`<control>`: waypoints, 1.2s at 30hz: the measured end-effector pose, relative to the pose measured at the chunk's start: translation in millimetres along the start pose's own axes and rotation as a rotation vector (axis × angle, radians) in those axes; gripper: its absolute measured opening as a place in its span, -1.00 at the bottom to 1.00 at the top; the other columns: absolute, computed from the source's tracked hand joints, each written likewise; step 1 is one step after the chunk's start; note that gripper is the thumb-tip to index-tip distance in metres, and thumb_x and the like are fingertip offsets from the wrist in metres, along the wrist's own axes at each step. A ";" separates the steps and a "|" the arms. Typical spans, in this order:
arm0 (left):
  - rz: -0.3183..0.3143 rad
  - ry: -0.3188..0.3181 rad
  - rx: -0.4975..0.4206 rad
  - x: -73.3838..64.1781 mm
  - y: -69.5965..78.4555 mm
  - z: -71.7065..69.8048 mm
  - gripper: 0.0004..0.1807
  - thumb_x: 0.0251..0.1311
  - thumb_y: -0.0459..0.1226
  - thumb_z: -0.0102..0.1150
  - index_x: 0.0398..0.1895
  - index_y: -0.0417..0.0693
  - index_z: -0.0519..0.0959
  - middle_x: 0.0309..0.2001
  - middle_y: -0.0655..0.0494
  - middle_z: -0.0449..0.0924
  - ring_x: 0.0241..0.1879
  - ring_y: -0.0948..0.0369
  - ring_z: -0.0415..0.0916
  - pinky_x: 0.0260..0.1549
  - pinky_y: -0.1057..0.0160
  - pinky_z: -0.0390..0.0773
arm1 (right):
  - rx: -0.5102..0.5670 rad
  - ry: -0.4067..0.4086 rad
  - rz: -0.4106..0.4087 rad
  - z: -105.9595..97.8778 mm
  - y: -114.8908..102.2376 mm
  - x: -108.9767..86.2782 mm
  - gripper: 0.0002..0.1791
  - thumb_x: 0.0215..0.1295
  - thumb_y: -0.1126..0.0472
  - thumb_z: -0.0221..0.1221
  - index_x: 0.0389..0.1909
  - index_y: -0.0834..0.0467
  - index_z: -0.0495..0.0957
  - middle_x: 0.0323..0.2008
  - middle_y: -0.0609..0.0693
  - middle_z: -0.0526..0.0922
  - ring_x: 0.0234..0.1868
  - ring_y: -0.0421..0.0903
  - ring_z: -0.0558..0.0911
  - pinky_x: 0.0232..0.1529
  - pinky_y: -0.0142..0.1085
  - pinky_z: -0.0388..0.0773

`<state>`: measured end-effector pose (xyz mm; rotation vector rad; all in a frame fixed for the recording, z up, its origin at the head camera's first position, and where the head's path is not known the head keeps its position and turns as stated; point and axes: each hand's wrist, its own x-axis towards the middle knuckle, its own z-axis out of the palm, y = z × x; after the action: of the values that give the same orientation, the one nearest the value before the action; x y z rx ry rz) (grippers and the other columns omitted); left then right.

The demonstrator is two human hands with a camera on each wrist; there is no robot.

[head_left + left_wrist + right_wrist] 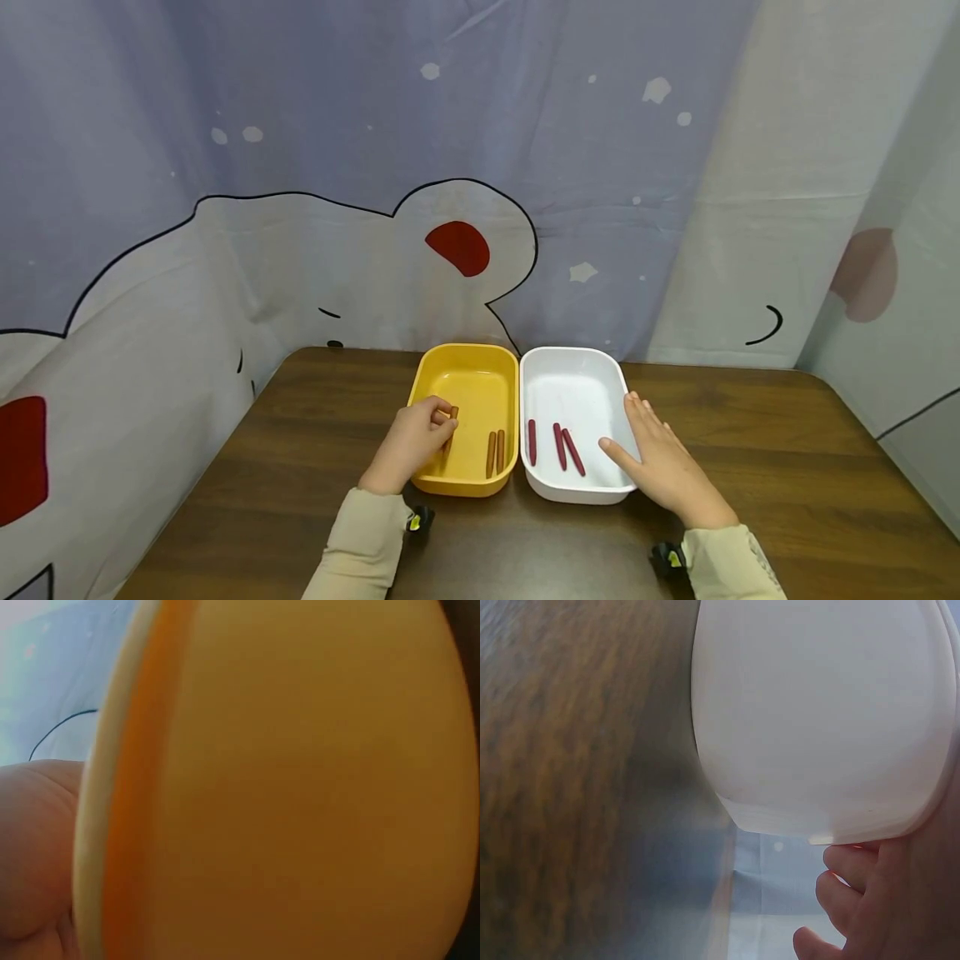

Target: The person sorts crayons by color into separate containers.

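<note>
My left hand (416,437) reaches over the left rim of a yellow tray (468,354) and pinches a slim brown crayon-like stick (453,413) between thumb and fingers. Two more brown sticks (496,454) lie side by side in that tray. Beside it stands a white tray (572,358) holding three dark red sticks (559,446). My right hand (667,467) lies at the white tray's right rim, fingers straight and thumb spread over the inside. The yellow wall (315,780) fills most of the left wrist view, hiding the left fingertips; the white wall (825,720) dominates the right one.
Both trays stand rim to rim near the back of a brown wooden table (300,492). A printed curtain (600,167) hangs close behind and along the sides. Dark wrist straps (420,520) show at the sleeve cuffs.
</note>
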<state>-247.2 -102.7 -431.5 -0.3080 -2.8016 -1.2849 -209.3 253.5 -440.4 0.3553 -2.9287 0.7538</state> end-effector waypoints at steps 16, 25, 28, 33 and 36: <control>0.055 0.009 0.184 -5.7 6.6 4.4 -0.85 0.36 -0.31 0.26 -0.11 -0.22 0.62 -0.39 0.09 0.62 -0.41 0.22 0.51 -0.36 0.21 0.60 | -0.004 -0.008 -0.004 1.8 1.2 2.5 0.02 0.48 -0.29 0.03 0.57 0.40 -0.05 0.57 0.34 -0.04 0.56 0.35 -0.02 0.45 0.33 -0.05; 0.058 0.019 0.194 -8.6 12.3 -5.2 -0.81 0.38 -0.25 0.26 -0.07 -0.18 0.63 -0.36 0.10 0.63 -0.38 0.21 0.52 -0.27 0.15 0.63 | -0.003 -0.008 -0.001 1.8 5.2 1.3 0.02 0.48 -0.28 0.04 0.57 0.41 -0.05 0.57 0.35 -0.05 0.55 0.37 -0.02 0.45 0.34 -0.05; 0.059 0.034 0.199 -7.4 14.1 -11.7 -0.80 0.39 -0.23 0.26 -0.04 -0.15 0.64 -0.32 0.09 0.65 -0.35 0.20 0.56 -0.24 0.13 0.65 | 0.002 -0.010 0.000 0.5 6.1 1.1 0.01 0.49 -0.28 0.04 0.56 0.41 -0.05 0.57 0.36 -0.05 0.55 0.38 -0.04 0.45 0.34 -0.06; 0.068 0.076 0.177 -5.9 14.8 -28.4 -0.74 0.38 -0.22 0.26 0.03 -0.15 0.64 -0.23 0.03 0.68 -0.25 0.14 0.61 -0.18 0.08 0.68 | 0.008 0.009 -0.026 -3.5 8.5 2.6 -0.05 0.51 -0.23 0.04 0.55 0.41 0.03 0.56 0.37 -0.03 0.55 0.40 -0.05 0.43 0.36 -0.03; 0.086 0.113 0.162 -6.0 8.1 -38.1 -0.71 0.38 -0.24 0.26 0.08 -0.18 0.62 -0.18 0.00 0.67 -0.22 0.11 0.60 -0.15 0.06 0.68 | 0.026 0.051 -0.046 -7.5 12.1 2.7 -0.15 0.54 -0.15 0.04 0.55 0.37 0.09 0.55 0.38 0.01 0.54 0.43 -0.04 0.41 0.38 0.00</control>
<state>-241.4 -127.2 -401.3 -0.3323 -2.7424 -1.0165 -214.7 266.9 -439.0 0.3984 -2.8548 0.7840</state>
